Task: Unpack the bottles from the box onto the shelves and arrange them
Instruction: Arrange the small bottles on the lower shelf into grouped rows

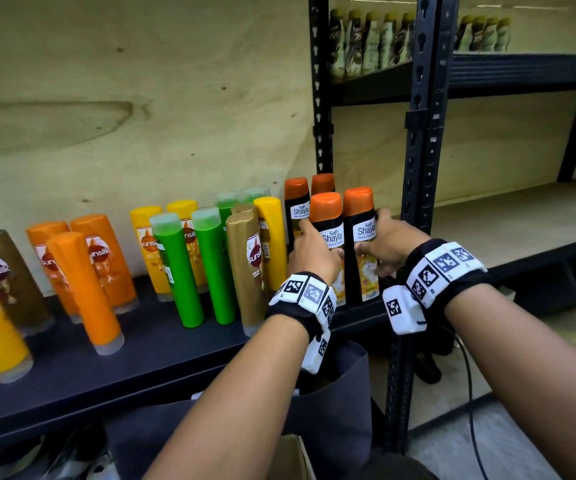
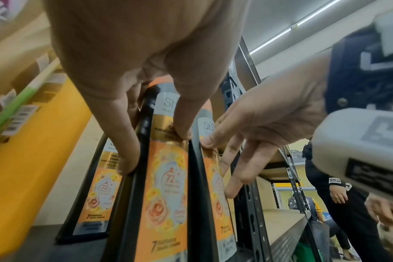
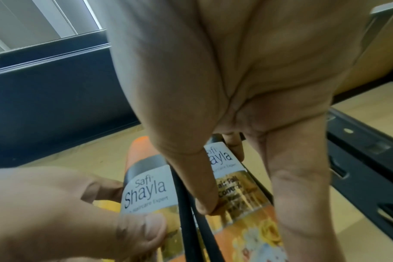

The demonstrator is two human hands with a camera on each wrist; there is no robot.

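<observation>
Black Safi Shayla bottles with orange caps stand at the right end of the dark shelf (image 1: 141,362), two in front and two behind (image 1: 297,202). My left hand (image 1: 314,245) grips the front left Shayla bottle (image 1: 328,233), thumb on its label (image 2: 182,131) and a finger along its side. My right hand (image 1: 378,244) holds the front right Shayla bottle (image 1: 362,230), thumb pressed on the label (image 3: 204,198). Both bottles are upright, side by side and close together (image 2: 166,195), with their bases down at the shelf.
Sunsilk bottles in orange (image 1: 82,282), yellow, green (image 1: 179,271) and gold (image 1: 245,265) fill the shelf to the left. A black upright post (image 1: 418,161) stands just right of my hands, with a wooden shelf board (image 1: 508,216) beyond. A dark bag (image 1: 342,386) and cardboard box (image 1: 297,455) are below.
</observation>
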